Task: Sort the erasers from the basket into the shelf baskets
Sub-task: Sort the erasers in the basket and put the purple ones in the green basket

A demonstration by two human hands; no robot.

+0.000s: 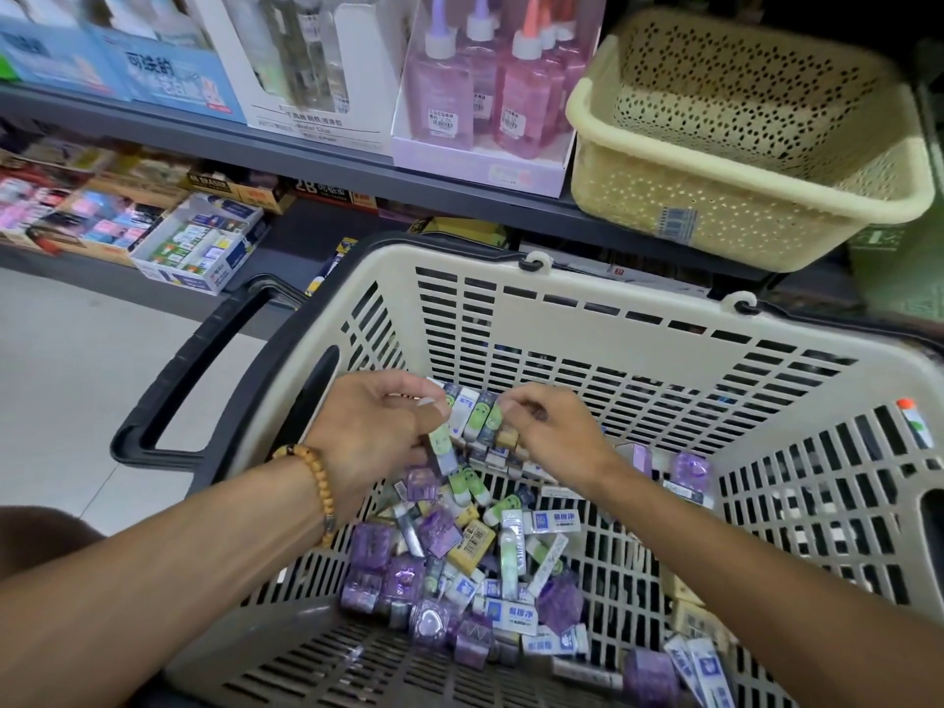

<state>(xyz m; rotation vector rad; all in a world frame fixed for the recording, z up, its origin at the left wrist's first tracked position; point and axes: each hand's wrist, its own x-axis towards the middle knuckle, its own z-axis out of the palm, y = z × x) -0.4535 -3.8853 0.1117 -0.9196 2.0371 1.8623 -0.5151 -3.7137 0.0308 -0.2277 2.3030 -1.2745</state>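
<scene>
A: Where were the erasers at that moment?

B: Most lay loose in the shopping basket [587, 319], near the person. The left hand [380, 426] and the right hand [549, 426] were together above the pile, fingers curled, both pinching one row of erasers [477, 413] between them.

A: And the target?

B: The yellow basket [740, 196] stood on the far shelf [357, 166] at the right, well apart from the hands.

A: What could have failed?

B: I think the row was held only at its ends. If the squeeze weakened during the lift, the middle ones could drop back into the pile.
</scene>
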